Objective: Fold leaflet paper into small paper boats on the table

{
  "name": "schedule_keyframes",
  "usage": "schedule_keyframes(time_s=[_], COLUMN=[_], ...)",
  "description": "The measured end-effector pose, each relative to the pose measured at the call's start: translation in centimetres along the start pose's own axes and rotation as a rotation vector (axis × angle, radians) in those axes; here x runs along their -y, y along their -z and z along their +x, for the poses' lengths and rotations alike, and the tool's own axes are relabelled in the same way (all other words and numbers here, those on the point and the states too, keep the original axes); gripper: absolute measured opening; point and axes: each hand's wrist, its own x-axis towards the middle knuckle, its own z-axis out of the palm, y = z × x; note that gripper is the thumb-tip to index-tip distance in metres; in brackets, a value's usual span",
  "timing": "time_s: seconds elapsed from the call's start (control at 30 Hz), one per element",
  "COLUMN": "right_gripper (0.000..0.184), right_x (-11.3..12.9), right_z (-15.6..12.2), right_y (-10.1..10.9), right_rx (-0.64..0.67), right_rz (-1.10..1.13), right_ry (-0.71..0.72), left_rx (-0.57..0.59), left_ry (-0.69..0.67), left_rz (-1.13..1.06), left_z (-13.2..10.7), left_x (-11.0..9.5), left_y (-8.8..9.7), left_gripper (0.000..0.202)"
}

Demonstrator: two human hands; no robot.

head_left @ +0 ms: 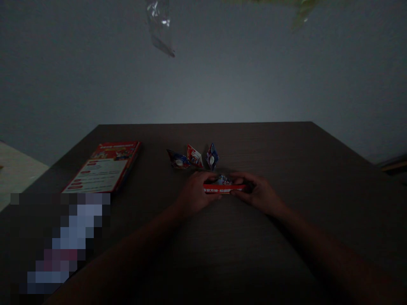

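Observation:
Over the middle of the table, my left hand and my right hand grip opposite ends of a folded printed paper. Its near edge is a red strip with white lettering; a bluish printed part rises behind it. Fingers of both hands are closed round the ends, thumbs on the near side. Just beyond my hands stand three small folded paper pieces: a dark blue one, a red and white one, and a blue one to the right.
To the left lies a stack of red and white printed leaflets. A pixelated patch hides whatever is in front of it. The dark wooden table meets a grey wall. Clear plastic shows high on the wall.

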Motion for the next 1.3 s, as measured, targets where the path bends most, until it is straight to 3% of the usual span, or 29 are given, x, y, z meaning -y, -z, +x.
schedule_keyframes(time_s=[0.37,0.67,0.83,1.07,1.3], right_gripper=[0.037,0.033,0.028,0.067,0.081], right_x=[0.5,1.0,1.3,1.9,2.2], right_z=[-0.4,-0.6,-0.8,-0.7,-0.6], right_y=[0.0,0.2,-0.2,-0.8,-1.0], right_rx=[-0.054,-0.115,-0.194,-0.225,-0.163], right_rz=[0.094,0.071,0.093,0.321,0.339], right_ry=[0.020,0.051,0.051,0.018,-0.109], left_rx=[-0.077,-0.036,-0.113,-0.159,-0.172], left_ry=[-0.021,-0.040,0.008,0.032,0.116], left_rz=[-0.349,-0.201,-0.224,-0.287,-0.330], left_z=[-0.2,-0.2,-0.3,-0.7,-1.0], left_x=[-0.6,-0.6,-0.8,-1.4,-2.6], left_y=[0.1,0.2,0.1,-0.1,-0.3], left_gripper=[0.033,0.022,0.023,0.020,0.026])
